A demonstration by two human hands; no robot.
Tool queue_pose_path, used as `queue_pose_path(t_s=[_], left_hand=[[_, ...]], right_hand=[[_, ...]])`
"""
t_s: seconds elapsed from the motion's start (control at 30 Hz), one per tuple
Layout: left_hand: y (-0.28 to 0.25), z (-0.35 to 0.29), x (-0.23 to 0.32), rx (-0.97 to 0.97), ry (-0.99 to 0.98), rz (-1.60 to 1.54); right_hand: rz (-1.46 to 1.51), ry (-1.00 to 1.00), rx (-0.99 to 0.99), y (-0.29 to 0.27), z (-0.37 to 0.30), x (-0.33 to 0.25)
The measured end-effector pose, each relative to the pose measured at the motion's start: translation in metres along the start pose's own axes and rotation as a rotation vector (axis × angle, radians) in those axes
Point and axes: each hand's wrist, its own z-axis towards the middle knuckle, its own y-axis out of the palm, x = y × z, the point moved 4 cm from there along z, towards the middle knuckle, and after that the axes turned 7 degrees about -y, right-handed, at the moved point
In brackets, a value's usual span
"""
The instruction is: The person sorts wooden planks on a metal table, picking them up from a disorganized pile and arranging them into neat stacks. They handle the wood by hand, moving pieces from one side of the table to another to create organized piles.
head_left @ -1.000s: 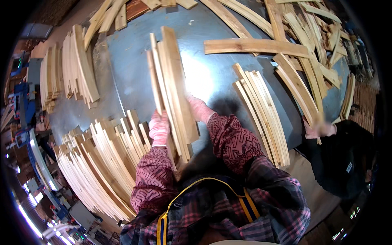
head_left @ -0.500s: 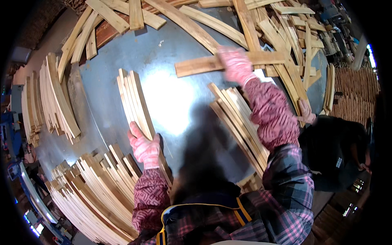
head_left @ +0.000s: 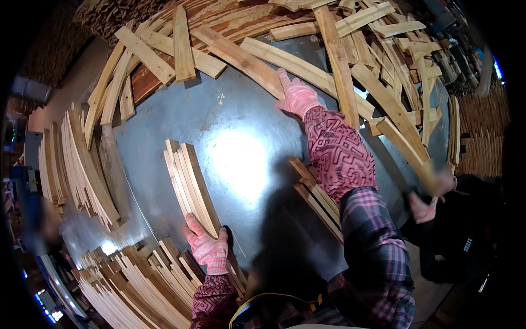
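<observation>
My left hand (head_left: 208,248), in a pink-and-white knit glove, is closed round a small bundle of wooden slats (head_left: 189,183) standing on edge on the metal table (head_left: 164,118). Its thumb is on the right side, its fingers on the left. My right hand (head_left: 300,98), gloved alike, reaches to the far side and grips the near end of a flat wooden board (head_left: 238,59), finger above and thumb below. Beneath my right forearm is another group of slats (head_left: 318,205), partly hidden by the sleeve.
Loose boards (head_left: 329,60) lie crisscrossed along the far edge and far right. A long row of slats (head_left: 131,279) fills the near left, with more slat stacks (head_left: 85,164) at the left edge. At right, a co-worker in dark clothes (head_left: 466,225) handles a board (head_left: 405,145).
My right hand has let go of the board it held crosswise and moved to the end of another board. My left hand stays on its bundle. The view has tilted toward the far side.
</observation>
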Motion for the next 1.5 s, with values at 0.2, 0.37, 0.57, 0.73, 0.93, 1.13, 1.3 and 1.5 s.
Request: queue_pose_path(t_s=[0.2, 0.37, 0.57, 0.73, 0.93, 1.13, 1.3, 1.5], left_hand=[[0.005, 0.003, -0.003, 0.069, 0.097, -0.031], [0.002, -0.002, -0.001, 0.038, 0.069, -0.063], [0.005, 0.002, -0.014, 0.11, 0.108, -0.054], [0.0, 0.002, 0.001, 0.062, 0.118, -0.095], [0.005, 0.002, -0.005, 0.118, 0.158, -0.085], [0.012, 0.003, -0.001, 0.122, 0.185, -0.105], [0.01, 0.001, -0.006, 0.129, 0.133, -0.076], [-0.004, 0.004, -0.01, 0.086, 0.068, -0.039]], right_hand=[[0.524, -0.131, 0.138, -0.013, 0.004, 0.047], [0.562, -0.484, 0.301, -0.129, 0.018, -0.106], [0.284, -0.097, 0.427, -0.163, 0.066, -0.022], [0.095, 0.396, 0.405, -0.056, 0.016, 0.141], [0.327, 0.45, 0.216, -0.029, 0.031, 0.161], [-0.054, 0.327, 0.09, -0.017, 0.012, 0.151], [0.023, 0.168, -0.073, -0.021, 0.012, 0.127], [0.052, 0.153, 0.001, -0.011, -0.012, 0.113]])
